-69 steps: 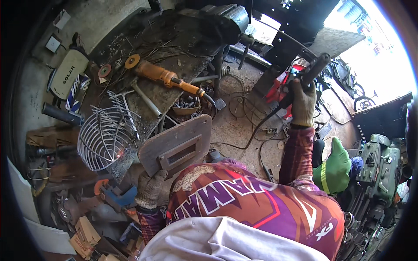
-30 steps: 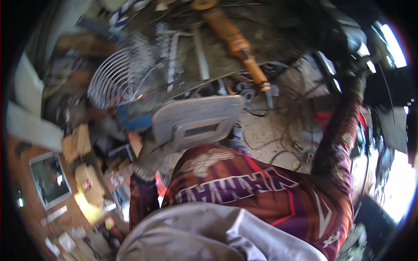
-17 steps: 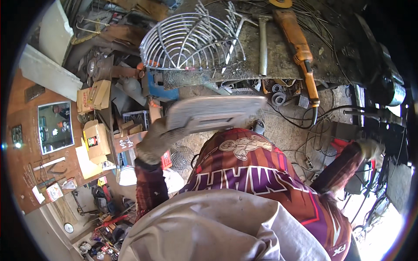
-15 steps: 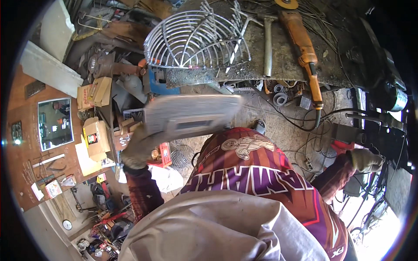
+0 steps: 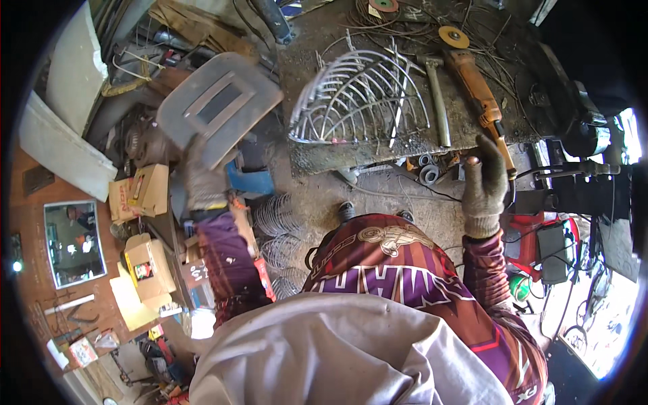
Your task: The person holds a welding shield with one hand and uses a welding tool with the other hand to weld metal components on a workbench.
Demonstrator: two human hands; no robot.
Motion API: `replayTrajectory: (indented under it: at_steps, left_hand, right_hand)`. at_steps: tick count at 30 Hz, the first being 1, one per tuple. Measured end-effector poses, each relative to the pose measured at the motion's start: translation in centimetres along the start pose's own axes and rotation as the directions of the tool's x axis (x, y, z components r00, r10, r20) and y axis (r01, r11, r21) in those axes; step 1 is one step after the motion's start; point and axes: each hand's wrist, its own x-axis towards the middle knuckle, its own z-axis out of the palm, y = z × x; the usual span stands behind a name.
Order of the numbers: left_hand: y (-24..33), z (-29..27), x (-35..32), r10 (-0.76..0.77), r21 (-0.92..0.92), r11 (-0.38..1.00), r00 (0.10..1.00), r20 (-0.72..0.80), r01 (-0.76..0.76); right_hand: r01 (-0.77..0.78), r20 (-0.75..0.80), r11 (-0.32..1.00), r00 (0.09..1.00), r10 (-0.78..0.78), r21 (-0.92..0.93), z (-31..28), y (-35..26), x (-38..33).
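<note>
My left hand [image 5: 202,177], in a grey work glove, is closed at the lower edge of a grey hand-held welding shield [image 5: 179,121]. The shield has a dark rectangular window and is raised left of the workbench. My gloved right hand [image 5: 484,189] is up at the bench's front edge with fingers stretched out; a bare fingertip shows through the glove. It overlaps the lower end of an orange angle grinder [image 5: 476,88] in view, and I see no grip on it. A half-round metal wire frame [image 5: 368,101] lies on the bench, with a hammer [image 5: 437,101] beside it.
The dark workbench [image 5: 307,158] carries coiled wire and a yellow grinding disc [image 5: 453,37]. Beneath it are metal rings [image 5: 428,174] and cables. Wire coils [image 5: 277,223] stand on the floor. Cardboard boxes [image 5: 145,270] and a mirror [image 5: 74,243] are at the left.
My left hand has lifted the welding shield up and to the left, away from my front. My right hand has come from the far right to the bench edge near the grinder.
</note>
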Motion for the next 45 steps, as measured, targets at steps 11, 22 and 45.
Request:
replayTrajectory:
  at_steps: [11, 22, 45]
  left_hand:
    - [-4.1, 7.5, 11.8, 0.063, 0.14, 0.986, 0.983, 0.175, -0.088]
    - [-6.7, 11.2, 15.6, 0.064, 0.189, 0.972, 0.93, 0.361, -0.14]
    - [-10.2, 12.9, 20.3, 0.048, 0.526, 0.83, 0.963, 0.267, -0.187]
  right_hand:
    - [-0.244, -0.127, 0.955, 0.966, 0.225, -0.168, 4.9, -2.3, -6.7]
    - [-0.4, -0.168, 0.908, 0.911, 0.378, -0.122, 7.1, -2.2, -10.7]
    - [-0.371, -0.255, 0.928, 0.899, 0.357, -0.011, 4.9, -2.4, -5.2]
